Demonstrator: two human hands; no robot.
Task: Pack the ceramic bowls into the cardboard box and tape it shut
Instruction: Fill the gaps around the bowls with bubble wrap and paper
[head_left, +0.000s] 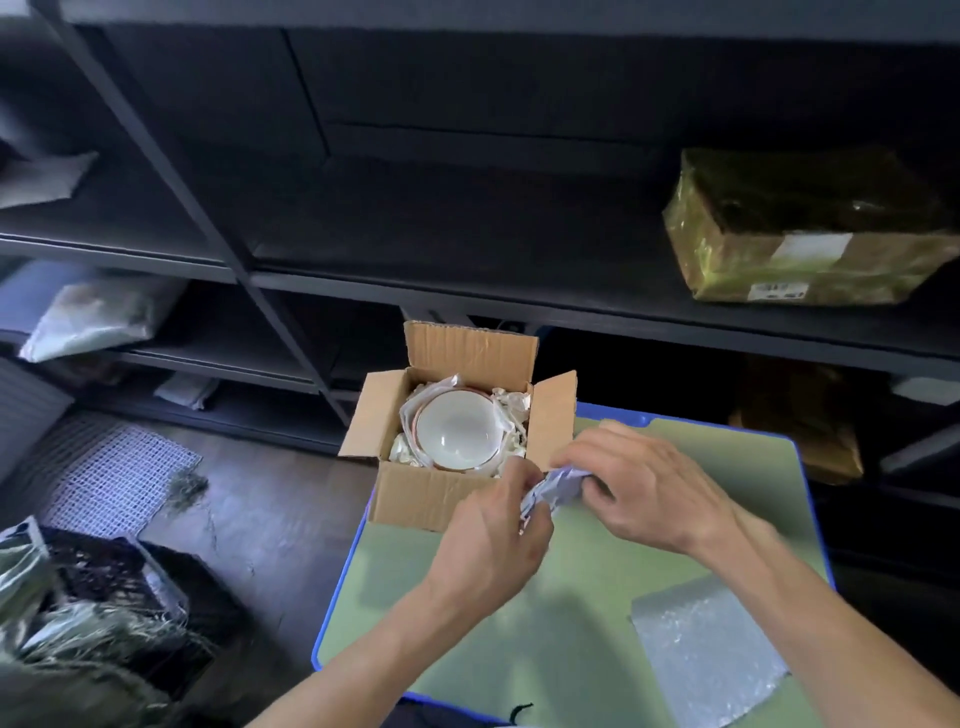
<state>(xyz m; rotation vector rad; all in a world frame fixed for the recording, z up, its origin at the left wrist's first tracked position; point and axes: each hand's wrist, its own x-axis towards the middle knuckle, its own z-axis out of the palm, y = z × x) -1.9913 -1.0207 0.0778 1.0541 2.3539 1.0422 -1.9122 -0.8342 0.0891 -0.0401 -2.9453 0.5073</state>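
Note:
An open cardboard box (415, 496) stands on the far left corner of a green table top (571, 597). Inside it lies a white ceramic bowl (457, 428) with a brown rim, bedded in crumpled white paper (511, 402). Just in front of the box's right side, both hands hold one crumpled wad of pale bubble wrap (558, 486). My left hand (498, 540) grips its near end. My right hand (649, 483) pinches its far end. Most of the wad is hidden by the fingers.
A flat bubble wrap sheet (706, 654) lies on the table's near right. Dark shelving (467, 291) runs behind, holding a taped parcel (800, 228) at right and padded bags (98, 317) at left. On the floor at left are a mesh mat (109, 473) and a bin (93, 587).

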